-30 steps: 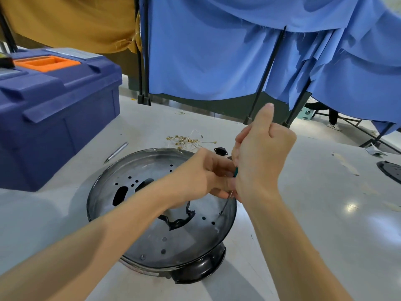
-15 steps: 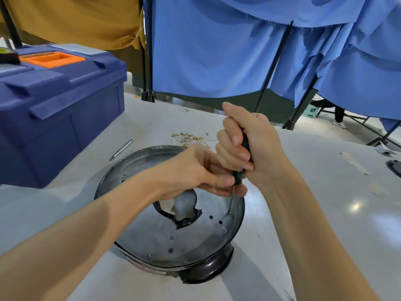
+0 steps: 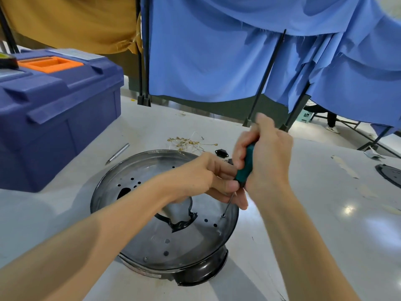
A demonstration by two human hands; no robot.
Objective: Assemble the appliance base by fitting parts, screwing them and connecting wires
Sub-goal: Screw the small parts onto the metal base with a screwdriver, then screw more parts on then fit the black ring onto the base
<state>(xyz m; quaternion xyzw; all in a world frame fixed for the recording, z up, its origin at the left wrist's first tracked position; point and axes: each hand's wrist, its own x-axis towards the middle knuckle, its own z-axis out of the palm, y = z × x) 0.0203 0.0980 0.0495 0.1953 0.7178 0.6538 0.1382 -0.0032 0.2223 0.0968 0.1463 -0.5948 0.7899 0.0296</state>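
**Desk:** What's on the head view?

**Operator:** I've got the round, dark, shiny metal appliance base sitting on the white table, about mid-view. Its perforated plate faces up, with a jagged black cut-out at the centre.

**Desk:** Hands?

**Operator:** The right hand is above the base's right side, a little blurred. Its fingers are wrapped tight round the handle of the slim green-handled screwdriver. The left hand reaches in across the base with its fingers curled. Thumb and fingertips pinch the steel shaft just under the handle.

**Desk:** And the tip?

**Operator:** The shaft slants down and leftward, and its tip rests in a small screw near the plate's right rim. There are two open holes just beside it.

**Desk:** Anything else out there?

**Operator:** A big blue plastic toolbox with an orange tray on top stands at the left, apart from the base. A silver pointed metal rod lies between the two. Behind the base I see a tangle of white wires with brass terminals, and a small black plastic part near them. A black round disc is cut off by the right edge. Blue cloth hangs on black poles behind the table, with mustard cloth at the upper left.
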